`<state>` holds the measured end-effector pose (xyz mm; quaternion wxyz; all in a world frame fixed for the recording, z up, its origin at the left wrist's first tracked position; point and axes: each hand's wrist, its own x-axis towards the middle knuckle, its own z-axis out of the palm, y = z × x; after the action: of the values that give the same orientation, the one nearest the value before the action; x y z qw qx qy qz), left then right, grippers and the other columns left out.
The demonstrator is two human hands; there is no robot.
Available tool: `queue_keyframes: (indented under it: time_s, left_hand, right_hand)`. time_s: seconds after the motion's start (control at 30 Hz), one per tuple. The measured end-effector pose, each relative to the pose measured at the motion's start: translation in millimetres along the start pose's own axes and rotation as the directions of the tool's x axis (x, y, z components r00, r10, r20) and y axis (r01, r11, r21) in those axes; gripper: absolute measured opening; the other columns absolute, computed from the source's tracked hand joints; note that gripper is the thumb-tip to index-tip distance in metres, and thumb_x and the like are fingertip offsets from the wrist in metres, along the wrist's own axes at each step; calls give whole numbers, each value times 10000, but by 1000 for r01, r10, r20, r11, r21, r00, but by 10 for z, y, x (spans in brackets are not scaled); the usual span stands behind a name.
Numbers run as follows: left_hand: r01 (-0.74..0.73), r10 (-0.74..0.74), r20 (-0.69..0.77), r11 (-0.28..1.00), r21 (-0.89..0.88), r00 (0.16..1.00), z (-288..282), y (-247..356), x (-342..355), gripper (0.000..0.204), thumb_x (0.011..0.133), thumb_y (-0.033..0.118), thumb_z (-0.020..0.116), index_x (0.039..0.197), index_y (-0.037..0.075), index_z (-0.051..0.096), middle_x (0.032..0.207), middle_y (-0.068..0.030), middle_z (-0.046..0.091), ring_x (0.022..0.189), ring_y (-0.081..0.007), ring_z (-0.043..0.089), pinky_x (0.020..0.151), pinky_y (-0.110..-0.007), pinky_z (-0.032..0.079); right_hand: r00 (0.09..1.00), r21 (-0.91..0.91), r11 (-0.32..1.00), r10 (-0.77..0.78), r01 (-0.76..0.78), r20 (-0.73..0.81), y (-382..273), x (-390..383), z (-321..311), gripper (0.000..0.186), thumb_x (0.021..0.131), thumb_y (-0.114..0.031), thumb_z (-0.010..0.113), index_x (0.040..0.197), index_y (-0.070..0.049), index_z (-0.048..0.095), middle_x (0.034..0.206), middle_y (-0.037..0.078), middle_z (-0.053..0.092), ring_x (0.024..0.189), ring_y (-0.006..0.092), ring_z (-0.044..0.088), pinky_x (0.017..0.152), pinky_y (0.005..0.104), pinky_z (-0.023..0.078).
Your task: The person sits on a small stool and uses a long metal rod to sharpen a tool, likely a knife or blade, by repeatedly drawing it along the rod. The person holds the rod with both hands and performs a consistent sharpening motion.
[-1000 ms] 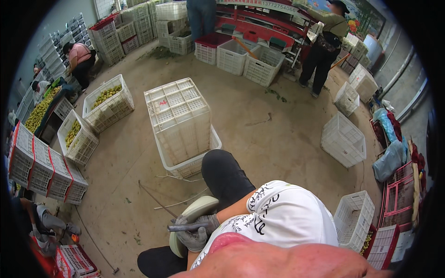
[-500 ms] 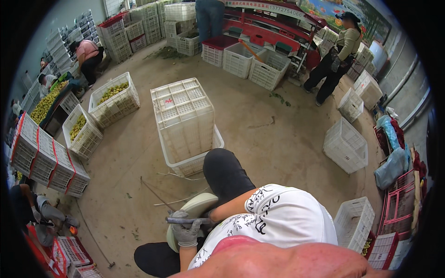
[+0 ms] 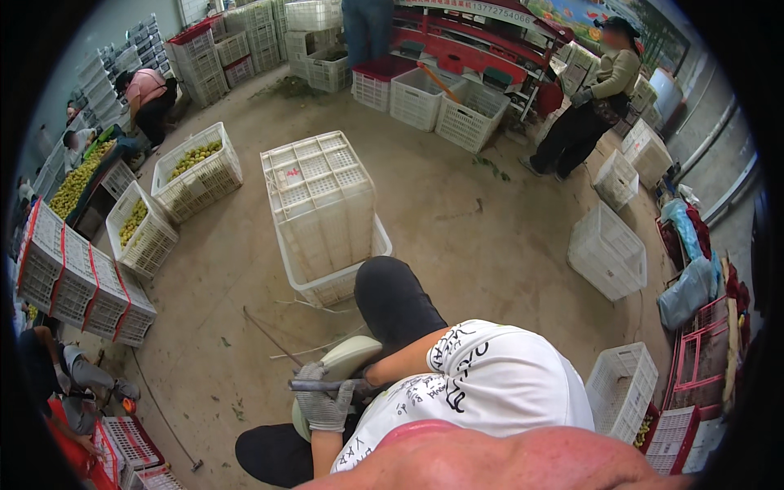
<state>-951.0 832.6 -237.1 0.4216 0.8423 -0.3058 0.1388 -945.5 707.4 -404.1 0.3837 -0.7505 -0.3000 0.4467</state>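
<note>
My left hand (image 3: 322,407), in a grey glove, is closed on a short dark metal bar (image 3: 327,385) held crosswise at my lap. My right hand (image 3: 359,392) is beside it at the bar's right end, mostly hidden by the left hand and my forearm, so its grip is unclear. A pale cream rounded object (image 3: 351,356) lies just behind my hands, against my leg. A thin rod (image 3: 273,337) slants toward it from the floor. In front of my knee, an upturned white crate (image 3: 318,204) stands inside another white crate (image 3: 331,290).
Crates of yellow-green fruit (image 3: 196,163) stand left, near red-banded stacked crates (image 3: 82,278) and several people (image 3: 147,106). A co-worker (image 3: 600,90) stands by a red machine (image 3: 457,45) at back right. White crates (image 3: 608,253) and bagged clutter (image 3: 686,286) line the right side.
My left hand has shifted slightly left and changed its hold on the bar. The co-worker at back right has lowered the raised arms toward the waist and moved slightly.
</note>
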Motion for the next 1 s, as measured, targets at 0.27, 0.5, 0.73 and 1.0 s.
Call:
queue_keyframes:
  time_s: [0.27,0.5,0.73,1.0]
  left_hand:
    - [-7,7,-8,1000,28,1000,21,22,-9,609,692,471,760,1071,55,528,1027,-146,578,1023,-366,540,982,-526,369]
    - [-52,89,-222,984,169,971,117,41,14,376,791,343,699,1010,68,564,961,-117,605,932,-339,595,918,-503,439]
    - [-63,99,-229,985,161,968,99,72,40,296,820,301,664,974,63,579,953,-115,615,919,-333,604,892,-479,452]
    - [-45,81,-209,984,170,975,93,70,40,268,813,270,657,972,66,587,959,-116,622,926,-327,607,887,-477,450]
  right_hand:
    - [1000,-15,1000,-7,7,2,28,-21,-1,490,938,-388,485,1305,-63,490,1172,115,573,1096,236,529,985,349,389]
    - [1000,-35,999,-3,3,-12,57,-27,-24,491,939,-382,479,1312,-63,483,1179,118,572,1099,240,530,990,350,385]
    - [1000,-51,999,-3,2,-20,47,2,-43,491,940,-377,473,1319,-63,476,1185,121,572,1103,244,530,994,350,381]
    - [1000,-65,998,-3,3,-12,60,3,-38,492,942,-370,466,1327,-64,468,1192,124,571,1106,249,531,1000,351,376]
